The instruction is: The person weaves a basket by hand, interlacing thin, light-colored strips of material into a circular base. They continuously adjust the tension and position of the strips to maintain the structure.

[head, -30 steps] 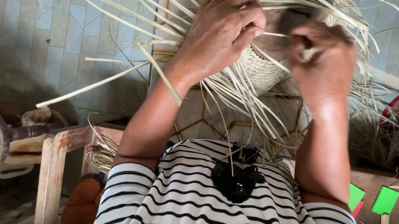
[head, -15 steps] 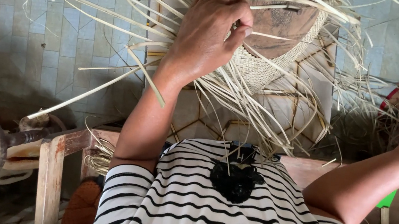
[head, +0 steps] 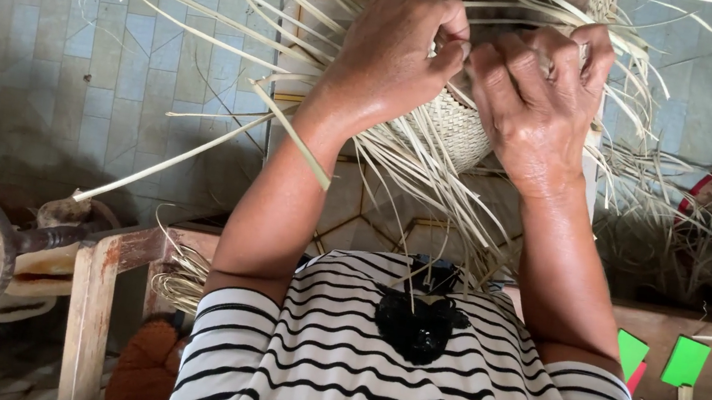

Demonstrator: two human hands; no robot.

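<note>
Left hand (head: 396, 48), fingers curled nearly closed, pinches pale straw strands (head: 434, 169) against the half-woven basket (head: 450, 125) at top centre. Just beside it, knuckles almost touching, the right hand (head: 533, 95) is likewise clenched on strands at the basket's rim.

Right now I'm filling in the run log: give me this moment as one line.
left hand: pinching straw strips | right hand: pinching strips beside it | woven basket: half-woven, under both hands | loose strips: fanning outward

Both arms reach forward, left hand (head: 400, 53) and right hand (head: 533, 95) fisted, knuckles nearly touching.
</note>
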